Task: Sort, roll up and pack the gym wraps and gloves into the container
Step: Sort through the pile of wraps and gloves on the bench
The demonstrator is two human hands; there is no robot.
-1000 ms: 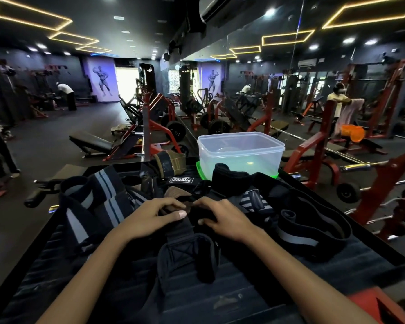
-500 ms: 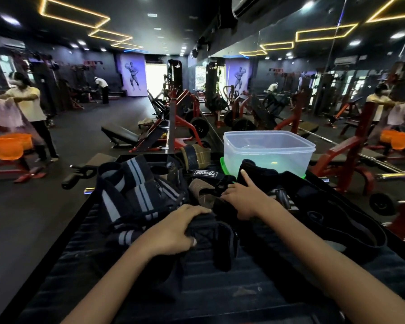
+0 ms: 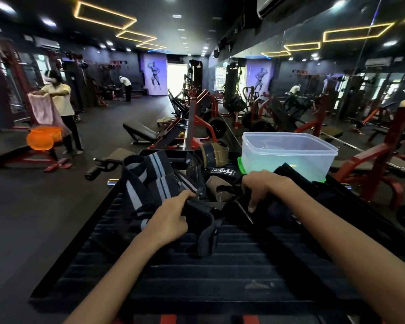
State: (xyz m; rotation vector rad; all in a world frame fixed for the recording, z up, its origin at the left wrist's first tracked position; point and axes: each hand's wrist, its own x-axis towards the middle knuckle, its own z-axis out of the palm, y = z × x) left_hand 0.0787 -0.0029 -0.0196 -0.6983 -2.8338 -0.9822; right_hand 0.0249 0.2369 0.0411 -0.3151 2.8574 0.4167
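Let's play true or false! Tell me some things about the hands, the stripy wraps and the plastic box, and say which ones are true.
1. The clear plastic container has wraps packed inside. False: nothing is seen in it.
2. Both hands grip dark straps in the pile. True: the left hand and right hand each curl round black gear.
3. The striped wraps lie left of the left hand. True.
4. The container stands on a red lid. False: the lid under it is green.
5. The orange tub sits beside the container. False: it is far off at the left, near another person.

Right hand [image 3: 263, 187] now gripping black strap [image 3: 241, 209].
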